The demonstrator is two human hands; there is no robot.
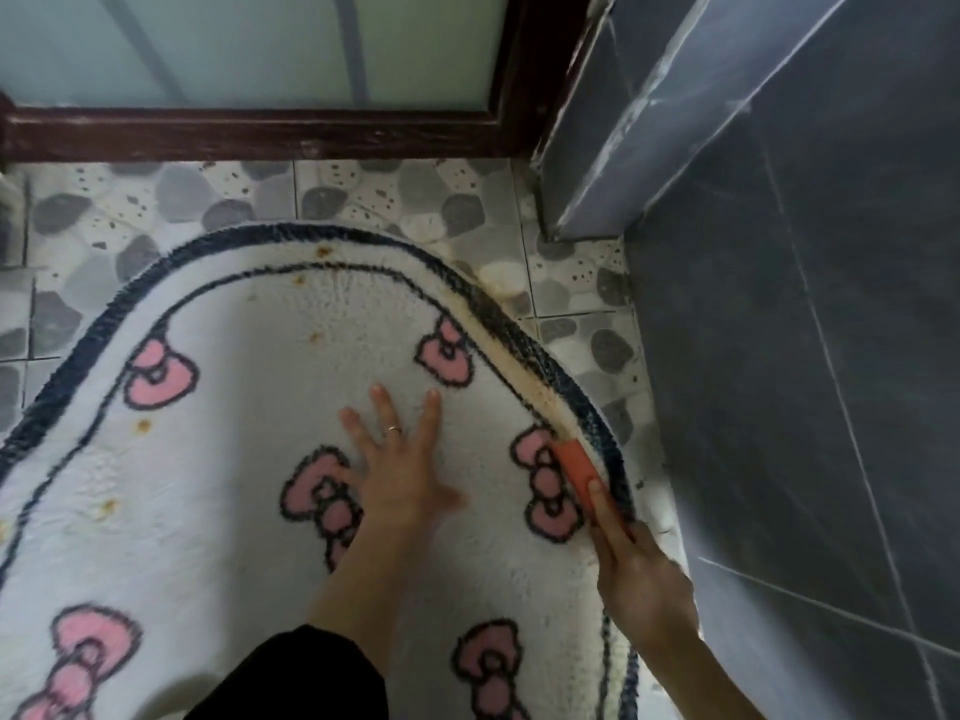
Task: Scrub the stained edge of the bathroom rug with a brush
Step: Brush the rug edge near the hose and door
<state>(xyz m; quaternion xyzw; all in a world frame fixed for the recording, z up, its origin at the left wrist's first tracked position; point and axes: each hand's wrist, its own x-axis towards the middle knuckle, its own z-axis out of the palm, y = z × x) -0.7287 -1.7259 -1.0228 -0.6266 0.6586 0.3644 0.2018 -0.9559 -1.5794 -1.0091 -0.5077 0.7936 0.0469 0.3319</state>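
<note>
A white fluffy bathroom rug [249,459] with pink bows and a dark blue border lies on the floor. Its right edge [511,345] shows a brownish-yellow stain along the border. My right hand [631,574] grips an orange brush [576,470], whose head rests on the rug's right edge, just below the stained stretch. My left hand [400,459] lies flat on the rug with its fingers spread, a ring on one finger, to the left of the brush.
Pebble-patterned floor tiles [363,194] surround the rug. A dark wooden door frame [249,132] with frosted glass runs along the top. A dark grey tiled wall [805,356] stands close on the right. Small rust-coloured spots [143,424] dot the rug.
</note>
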